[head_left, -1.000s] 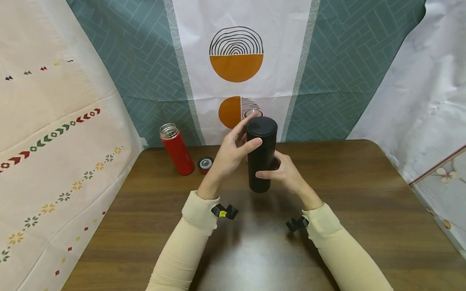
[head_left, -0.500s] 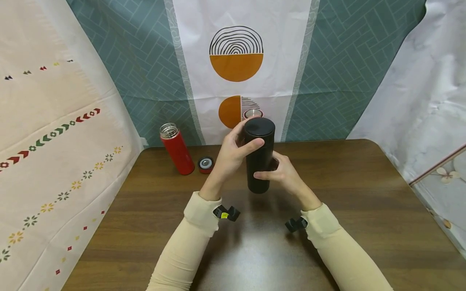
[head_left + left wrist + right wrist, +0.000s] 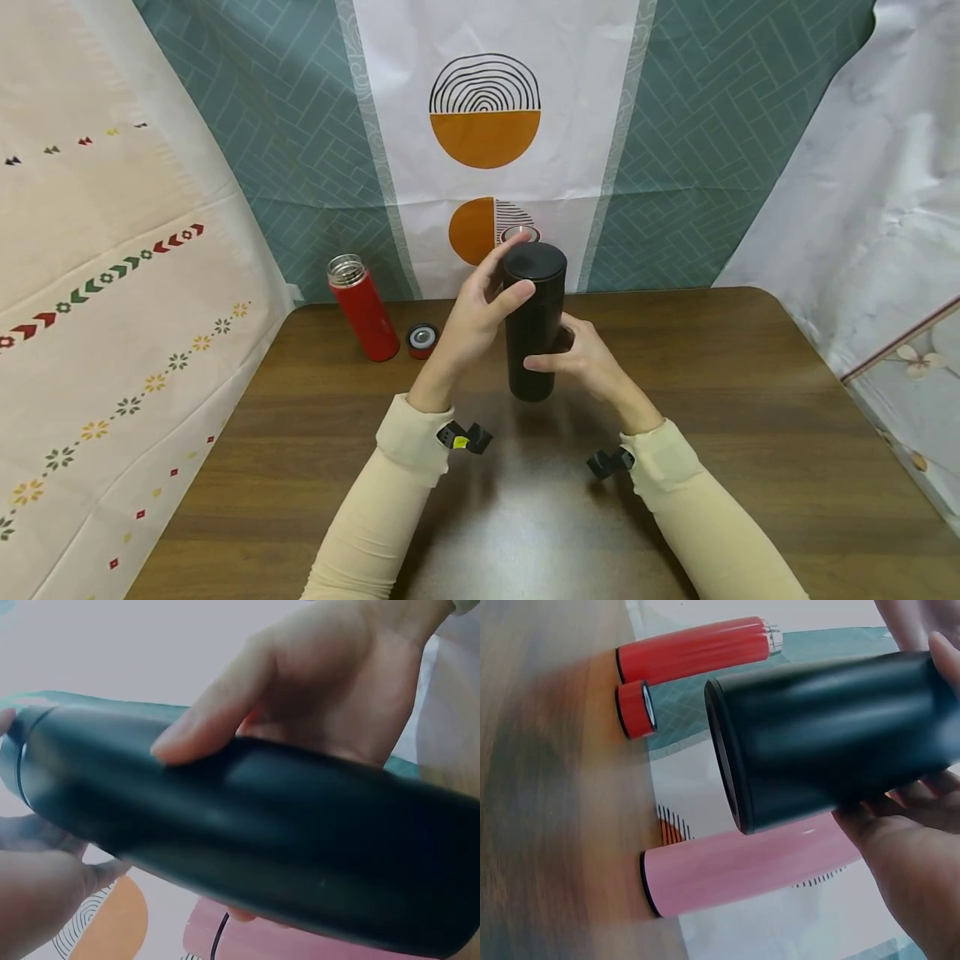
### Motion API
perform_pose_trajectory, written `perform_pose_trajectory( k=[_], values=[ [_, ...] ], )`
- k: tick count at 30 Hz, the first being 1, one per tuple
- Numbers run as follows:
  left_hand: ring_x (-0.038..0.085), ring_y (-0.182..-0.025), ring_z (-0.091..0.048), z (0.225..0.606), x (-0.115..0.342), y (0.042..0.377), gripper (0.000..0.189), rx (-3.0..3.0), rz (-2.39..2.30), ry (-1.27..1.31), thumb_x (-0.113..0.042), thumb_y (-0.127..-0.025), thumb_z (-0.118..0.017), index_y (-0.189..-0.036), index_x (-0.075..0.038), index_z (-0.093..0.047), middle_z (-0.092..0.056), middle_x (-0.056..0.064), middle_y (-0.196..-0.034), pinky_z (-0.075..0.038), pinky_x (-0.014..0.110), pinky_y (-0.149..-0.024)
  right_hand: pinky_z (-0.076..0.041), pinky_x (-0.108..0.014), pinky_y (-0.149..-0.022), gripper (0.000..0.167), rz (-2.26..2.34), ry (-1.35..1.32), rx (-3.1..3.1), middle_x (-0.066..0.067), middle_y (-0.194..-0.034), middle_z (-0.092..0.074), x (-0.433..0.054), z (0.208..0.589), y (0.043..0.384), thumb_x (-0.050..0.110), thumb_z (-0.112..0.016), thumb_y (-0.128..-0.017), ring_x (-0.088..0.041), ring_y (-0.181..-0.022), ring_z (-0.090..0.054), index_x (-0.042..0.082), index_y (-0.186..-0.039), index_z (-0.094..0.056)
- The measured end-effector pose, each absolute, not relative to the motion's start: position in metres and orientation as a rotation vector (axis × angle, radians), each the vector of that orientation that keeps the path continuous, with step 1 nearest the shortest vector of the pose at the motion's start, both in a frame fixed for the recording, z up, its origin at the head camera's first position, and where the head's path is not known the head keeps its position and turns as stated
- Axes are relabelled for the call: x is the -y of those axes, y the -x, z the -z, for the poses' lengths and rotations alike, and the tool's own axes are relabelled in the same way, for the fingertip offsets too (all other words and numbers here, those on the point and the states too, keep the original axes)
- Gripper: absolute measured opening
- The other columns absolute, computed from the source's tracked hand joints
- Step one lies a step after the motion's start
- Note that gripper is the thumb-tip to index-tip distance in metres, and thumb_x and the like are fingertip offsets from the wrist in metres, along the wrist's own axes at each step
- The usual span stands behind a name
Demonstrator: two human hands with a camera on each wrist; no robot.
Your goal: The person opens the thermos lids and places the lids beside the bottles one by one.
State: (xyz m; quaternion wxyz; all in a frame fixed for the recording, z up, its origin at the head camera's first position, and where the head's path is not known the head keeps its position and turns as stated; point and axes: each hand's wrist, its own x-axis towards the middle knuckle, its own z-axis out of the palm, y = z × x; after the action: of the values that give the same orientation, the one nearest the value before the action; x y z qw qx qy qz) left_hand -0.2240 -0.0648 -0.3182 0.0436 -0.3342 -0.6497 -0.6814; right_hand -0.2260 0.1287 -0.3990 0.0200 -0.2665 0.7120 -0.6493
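Both hands hold a black thermos bottle (image 3: pixel 535 333) upright above the table. My left hand (image 3: pixel 476 304) grips it at the top, thumb in front and fingers behind, around the lid (image 3: pixel 24 754). Lower down, my right hand (image 3: pixel 592 358) wraps the body, its thumb across the front. The bottle's base (image 3: pixel 727 761) hangs off the tabletop in the right wrist view. The lid's seam shows as a thin line in the left wrist view. Behind it stands a pink bottle (image 3: pixel 742 874), mostly hidden in the head view except for its silvery top (image 3: pixel 521 234).
An uncapped red thermos bottle (image 3: pixel 365 317) stands at the back left of the wooden table (image 3: pixel 300 467). Beside it lies its red and black cap (image 3: pixel 422 339), inner side up. A patterned cloth (image 3: pixel 487 92) hangs right behind the table's back edge.
The black thermos bottle has shifted slightly left in my hands. My left thumb slid right across the bottle, then back left. My right hand keeps its grip.
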Motion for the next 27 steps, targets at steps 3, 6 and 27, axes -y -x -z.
perform_pose_trajectory(
  k=[3, 6, 27],
  values=[
    [0.027, -0.139, -0.049, 0.317, 0.067, 0.225, 0.101, 1.971, 2.126, 1.112, -0.068, -0.087, -0.072, -0.160, -0.007, -0.038, -0.044, 0.006, -0.160, -0.040, 0.048, -0.117, -0.055, -0.038, -0.093, 0.059, 1.994, 0.860, -2.179, -0.013, -0.120, -0.071, -0.129, 0.399, 0.226, 0.013, -0.084, -0.081, -0.030, -0.105, -0.068, 0.004, -0.135, -0.063],
    [0.028, -0.137, -0.049, 0.316, 0.069, 0.226, 0.102, 1.993, 2.120, 1.152, -0.069, -0.086, -0.072, -0.159, -0.007, -0.039, -0.044, 0.009, -0.161, -0.041, 0.051, -0.115, -0.055, -0.039, -0.094, 0.058, 1.983, 0.880, -2.162, -0.013, -0.120, -0.071, -0.130, 0.399, 0.226, 0.012, -0.083, -0.081, -0.031, -0.105, -0.068, 0.002, -0.134, -0.063],
    [0.027, -0.128, -0.057, 0.318, 0.057, 0.223, 0.098, 1.895, 2.129, 0.994, -0.062, -0.082, -0.081, -0.155, -0.008, -0.045, -0.055, 0.009, -0.148, -0.046, 0.045, -0.111, -0.056, -0.033, -0.092, 0.057, 2.065, 0.865, -2.195, -0.012, -0.120, -0.071, -0.127, 0.399, 0.227, 0.006, -0.083, -0.079, -0.026, -0.104, -0.069, 0.000, -0.133, -0.064]
  ],
)
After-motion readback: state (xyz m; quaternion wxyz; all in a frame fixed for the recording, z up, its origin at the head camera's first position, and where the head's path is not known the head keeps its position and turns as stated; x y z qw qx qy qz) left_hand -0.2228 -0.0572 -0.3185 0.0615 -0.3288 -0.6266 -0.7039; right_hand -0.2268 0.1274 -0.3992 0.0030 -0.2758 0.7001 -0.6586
